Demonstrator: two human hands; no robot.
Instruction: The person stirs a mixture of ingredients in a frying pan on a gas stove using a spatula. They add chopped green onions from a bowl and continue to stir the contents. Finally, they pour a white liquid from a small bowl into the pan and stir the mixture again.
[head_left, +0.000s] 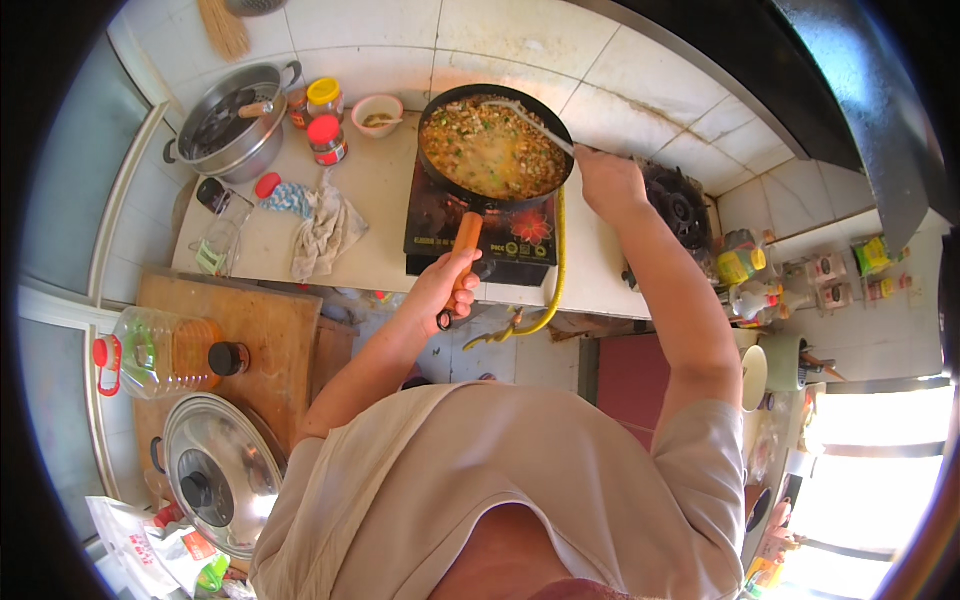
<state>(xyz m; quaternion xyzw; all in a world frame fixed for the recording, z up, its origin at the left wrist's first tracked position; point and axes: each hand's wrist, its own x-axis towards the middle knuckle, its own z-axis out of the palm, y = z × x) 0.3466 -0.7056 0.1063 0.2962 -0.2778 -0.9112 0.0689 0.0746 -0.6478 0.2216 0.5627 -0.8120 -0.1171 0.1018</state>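
Note:
My left hand (448, 289) grips the wooden handle (469, 229) of a black frying pan (495, 204). The pan sits on a black cooktop (442, 225) with a red flower print. Chopped food (491, 161) with green bits fills it, in what looks like a pale, cloudy liquid at the middle. In my right hand (611, 180), by the pan's right rim, is the grey handle of a cooking utensil (551, 137). Its far end reaches into the food, where its head is partly hidden.
A yellow hose (561, 255) curves down right of the cooktop. A gas burner (675, 206) stands beyond my right forearm. On the left are a steamer pot (266, 146), lidded jars (327, 139), a bowl (377, 127) and a rag (326, 225). An oil jug (161, 352) lies on a wooden table (277, 322).

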